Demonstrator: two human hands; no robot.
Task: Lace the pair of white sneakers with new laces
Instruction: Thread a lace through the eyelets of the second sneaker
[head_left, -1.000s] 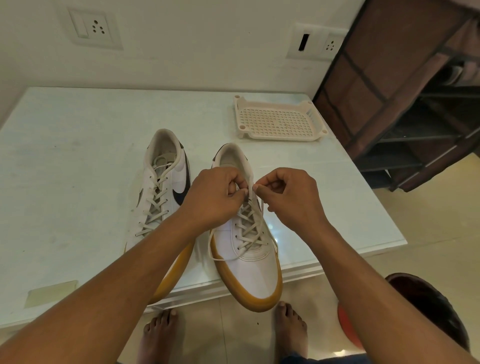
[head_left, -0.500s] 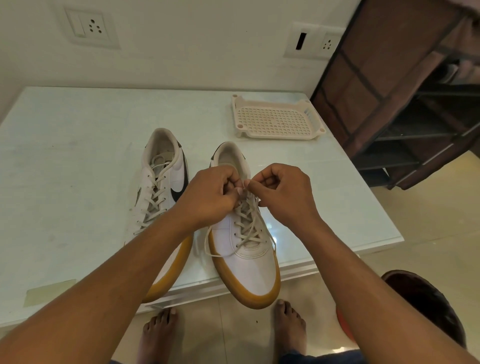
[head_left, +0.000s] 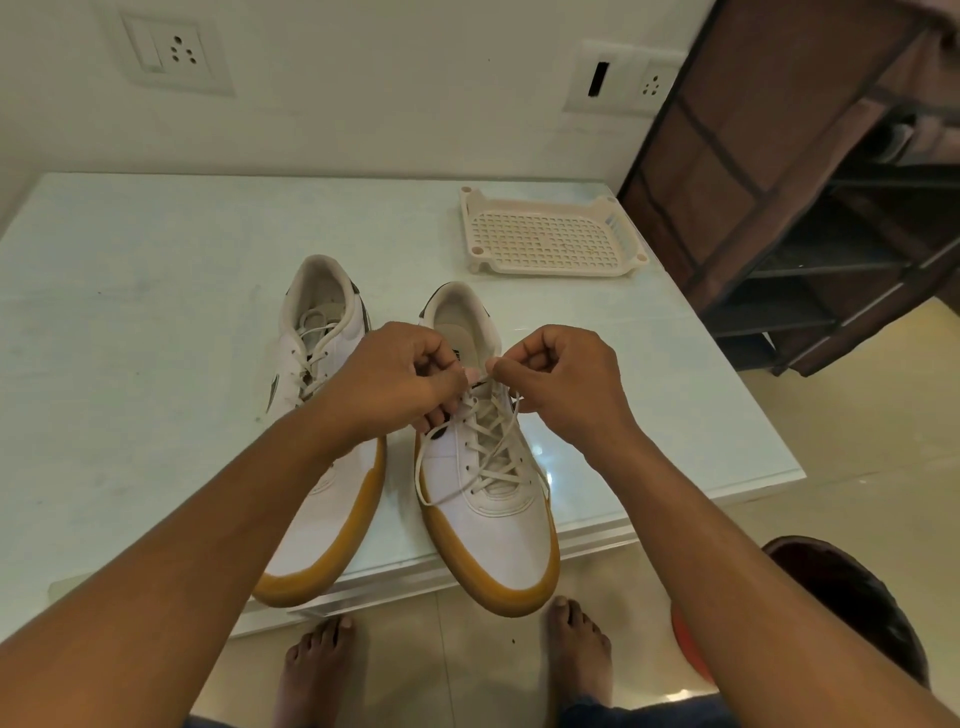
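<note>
Two white sneakers with tan soles stand side by side on the pale table (head_left: 130, 322), toes toward me and over the near edge. The left sneaker (head_left: 322, 467) is laced, its laces loose in the opening. Over the tongue of the right sneaker (head_left: 493, 525), my left hand (head_left: 395, 382) and my right hand (head_left: 561, 382) meet, each pinching the white lace (head_left: 491, 447) near the top eyelets. The lace crosses down the shoe in several rows, and a loose loop hangs on the shoe's left side. My fingers hide the lace ends.
A cream perforated plastic tray (head_left: 550, 236) lies at the table's back right. A dark shelf rack (head_left: 810, 171) stands to the right of the table. My bare feet (head_left: 317, 670) are on the tiled floor below the table edge, and a dark round stool (head_left: 852, 603) is at lower right.
Both hands stay pinched together at the top of the right sneaker, shifting only slightly. The view has tilted a little.
</note>
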